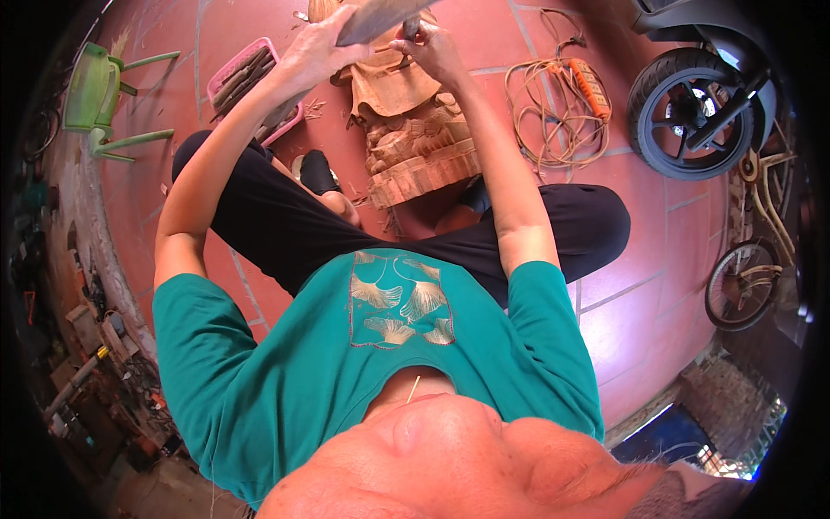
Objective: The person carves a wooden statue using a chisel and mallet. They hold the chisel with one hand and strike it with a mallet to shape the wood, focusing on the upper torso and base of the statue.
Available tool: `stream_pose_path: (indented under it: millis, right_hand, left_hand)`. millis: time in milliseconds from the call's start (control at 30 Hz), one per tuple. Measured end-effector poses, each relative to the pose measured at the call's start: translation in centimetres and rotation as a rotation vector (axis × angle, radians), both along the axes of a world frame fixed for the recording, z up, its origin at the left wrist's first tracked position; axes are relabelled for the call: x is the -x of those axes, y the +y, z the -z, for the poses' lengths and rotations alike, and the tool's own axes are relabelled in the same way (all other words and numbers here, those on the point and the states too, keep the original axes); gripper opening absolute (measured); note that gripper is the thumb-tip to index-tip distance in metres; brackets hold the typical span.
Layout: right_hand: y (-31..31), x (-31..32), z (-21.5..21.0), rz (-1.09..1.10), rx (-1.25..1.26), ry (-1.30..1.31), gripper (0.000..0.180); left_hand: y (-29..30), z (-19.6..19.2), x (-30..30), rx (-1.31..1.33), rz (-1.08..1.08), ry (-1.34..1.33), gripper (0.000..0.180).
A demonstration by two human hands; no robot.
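Observation:
Both my arms reach forward over a carved wooden figure [419,143] that lies on the floor between my legs. My left hand [322,50] is closed on a flat grey-brown piece [373,21], which runs up to the right past the top edge; its kind does not show. Close beside it, my right hand [437,56] is closed around a short dark tool [411,28] above the far part of the carving. That tool's working end cannot be made out.
Left of the carving stands a pink basket [300,111] of long tools, with wood shavings [313,109] nearby. A green plastic chair [93,86] is farther left. To the right lie an orange power strip [590,88] and coiled cable [523,130], near a motorbike wheel [644,112] and a bicycle wheel [711,294].

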State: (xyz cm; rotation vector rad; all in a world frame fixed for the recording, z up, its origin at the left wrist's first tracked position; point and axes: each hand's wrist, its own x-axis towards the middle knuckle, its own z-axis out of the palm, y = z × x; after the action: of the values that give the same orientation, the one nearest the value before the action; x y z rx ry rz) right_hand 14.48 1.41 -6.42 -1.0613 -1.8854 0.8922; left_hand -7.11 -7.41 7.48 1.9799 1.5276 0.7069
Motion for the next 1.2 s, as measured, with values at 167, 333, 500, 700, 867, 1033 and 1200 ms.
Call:
stream_pose_path:
  millis: [167, 333, 500, 700, 867, 1033, 1200]
  right_hand:
    - [-0.4, 0.0, -0.5, -0.011, 0.000, 0.031, 0.032]
    - [-1.2, 0.5, -1.5, -0.006, 0.073, 0.040, 0.031]
    - [0.4, -0.5, -0.2, 0.017, -0.048, 0.012, 0.031]
    - [2.1, -3.7, -0.6, 0.019, 0.247, 0.425, 0.019]
    - [1.8, -3.4, -0.9, -0.046, 0.206, 0.391, 0.021]
    - [1.5, -2.3, 0.6, -0.026, 0.217, 0.372, 0.024]
    - [1.8, -1.9, 0.9, 0.008, 0.179, 0.285, 0.025]
  left_hand:
    - [0.7, 0.8, 0.4, -0.078, 0.002, 0.073, 0.070]
    - [0.3, 0.6, 0.4, 0.009, 0.026, 0.147, 0.076]
    - [0.8, 0.8, 0.2, -0.129, 0.070, 0.114, 0.067]
    - [0.4, -1.1, 0.2, 0.203, 0.073, -0.365, 0.051]
    - [1.1, -1.5, 0.4, 0.266, 0.082, -0.569, 0.038]
    - [1.5, -1.7, -0.8, 0.214, 0.010, -0.439, 0.045]
    - [1.4, -2.3, -2.4, 0.092, 0.028, -0.336, 0.056]
